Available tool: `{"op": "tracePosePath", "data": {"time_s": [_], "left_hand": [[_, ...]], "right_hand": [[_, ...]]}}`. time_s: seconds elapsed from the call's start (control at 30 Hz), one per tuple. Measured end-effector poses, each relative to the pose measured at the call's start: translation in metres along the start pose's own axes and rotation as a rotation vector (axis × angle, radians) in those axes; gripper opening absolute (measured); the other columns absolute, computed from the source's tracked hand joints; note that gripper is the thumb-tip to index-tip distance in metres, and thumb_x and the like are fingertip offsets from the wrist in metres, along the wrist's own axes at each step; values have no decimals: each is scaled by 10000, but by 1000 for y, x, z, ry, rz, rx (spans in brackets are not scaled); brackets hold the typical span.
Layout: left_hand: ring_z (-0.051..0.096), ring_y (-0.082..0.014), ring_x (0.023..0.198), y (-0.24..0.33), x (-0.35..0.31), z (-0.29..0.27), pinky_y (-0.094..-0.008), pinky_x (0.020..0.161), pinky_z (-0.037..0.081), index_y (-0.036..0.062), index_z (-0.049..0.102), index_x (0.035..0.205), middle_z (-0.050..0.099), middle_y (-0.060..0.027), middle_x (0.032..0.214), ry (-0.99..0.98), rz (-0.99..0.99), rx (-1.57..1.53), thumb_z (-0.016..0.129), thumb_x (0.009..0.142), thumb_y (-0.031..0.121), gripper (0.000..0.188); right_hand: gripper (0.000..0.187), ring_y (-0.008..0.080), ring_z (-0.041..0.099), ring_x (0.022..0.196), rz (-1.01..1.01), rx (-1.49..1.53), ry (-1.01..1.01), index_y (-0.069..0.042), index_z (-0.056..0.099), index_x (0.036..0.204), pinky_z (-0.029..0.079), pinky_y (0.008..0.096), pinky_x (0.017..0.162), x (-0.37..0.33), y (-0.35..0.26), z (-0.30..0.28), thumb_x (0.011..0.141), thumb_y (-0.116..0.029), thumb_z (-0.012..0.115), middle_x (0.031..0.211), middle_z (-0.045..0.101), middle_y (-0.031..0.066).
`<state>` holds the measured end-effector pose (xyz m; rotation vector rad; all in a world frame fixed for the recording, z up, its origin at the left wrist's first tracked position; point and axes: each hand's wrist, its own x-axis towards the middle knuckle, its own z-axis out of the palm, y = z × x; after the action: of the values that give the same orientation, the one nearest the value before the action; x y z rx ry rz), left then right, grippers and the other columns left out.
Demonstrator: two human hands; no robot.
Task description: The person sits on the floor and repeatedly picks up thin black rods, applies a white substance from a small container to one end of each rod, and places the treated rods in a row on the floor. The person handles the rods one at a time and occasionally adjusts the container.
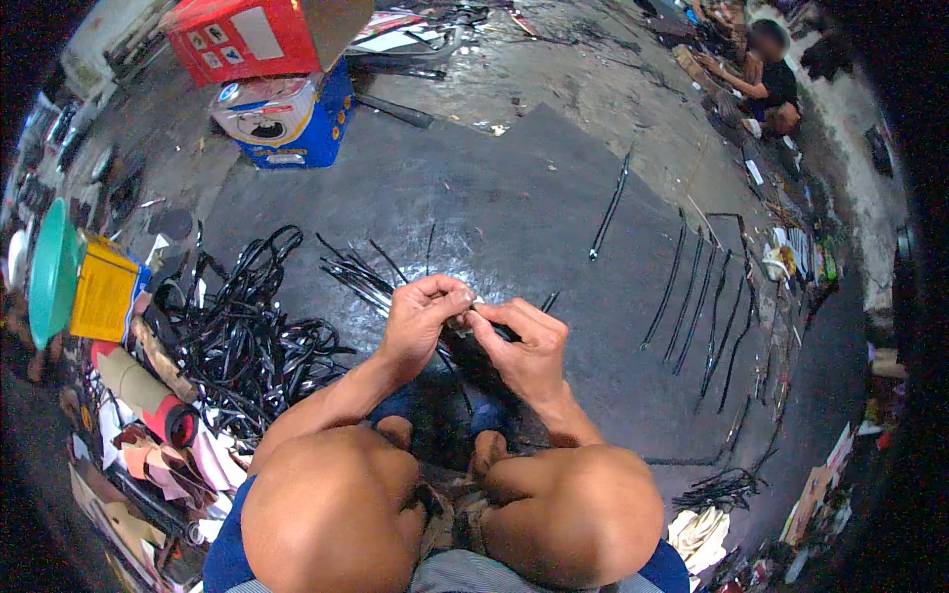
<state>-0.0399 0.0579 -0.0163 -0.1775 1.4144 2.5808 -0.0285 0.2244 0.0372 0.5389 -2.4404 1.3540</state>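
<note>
My left hand (423, 314) and my right hand (526, 348) meet in front of my knees, fingertips nearly touching. Both are closed in a pinch on something small and thin, mostly hidden by the fingers. A short dark piece (506, 333) shows in my right hand; its kind is unclear. Beside and beyond my left hand, a bunch of shiny black strips (358, 280) lies on the dark sheet (554, 237). A big tangled heap of black strips (262, 326) rests to the left of my left forearm.
Several black strips (675, 287) lie spaced out on the right, with a single strip (611, 208) farther off. A red box (237, 44) sits on a blue-and-white box (321, 119). A green basin (54, 272) and scraps (168, 366) line the left. Another person (773, 84) sits far right.
</note>
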Motion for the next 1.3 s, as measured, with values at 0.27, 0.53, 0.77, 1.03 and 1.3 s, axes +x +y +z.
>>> {"op": "tracePosePath", "data": {"time_s": [0.27, 0.53, 0.77, 1.03, 1.3], "left_hand": [[610, -116, 733, 46, 24, -41, -246, 690, 499, 33, 667, 948, 657, -27, 829, 253, 153, -39, 645, 955, 90, 61], [627, -141, 697, 51, 48, -122, -253, 643, 526, -10, 673, 951, 658, -49, 823, 550, 143, -70, 676, 902, 24, 59], [515, -132, 557, 22, 68, -189, -260, 478, 373, 22, 614, 754, 560, -40, 689, 773, 25, 40, 670, 879, 11, 138], [527, -154, 514, -45, 69, -266, -280, 451, 408, 33, 564, 748, 563, -60, 658, 851, -69, 67, 698, 905, 52, 207], [563, -146, 523, -59, 76, -264, -270, 463, 447, 11, 588, 699, 602, -75, 656, 918, -101, 256, 712, 880, 45, 222]], "right_hand": [[114, 191, 657, 611, -57, -3, -49, -18, 767, 881, 490, 292, 558, -22, 2, -12, 783, -43, 821, 738, 707, 108], [113, 214, 649, 589, 67, -56, -189, -23, 765, 871, 491, 308, 544, -70, 12, -37, 779, -59, 820, 726, 698, 109], [102, 261, 696, 672, 170, -67, -349, -69, 765, 890, 541, 363, 610, -142, 48, -80, 831, -146, 797, 770, 714, 107], [156, 343, 696, 821, 438, 23, -489, -18, 729, 972, 552, 429, 727, -174, 76, -92, 924, -163, 701, 900, 712, 157], [200, 327, 712, 689, 639, 68, -497, 5, 737, 1037, 578, 441, 702, -197, 119, -85, 926, -121, 628, 868, 737, 182]]}}
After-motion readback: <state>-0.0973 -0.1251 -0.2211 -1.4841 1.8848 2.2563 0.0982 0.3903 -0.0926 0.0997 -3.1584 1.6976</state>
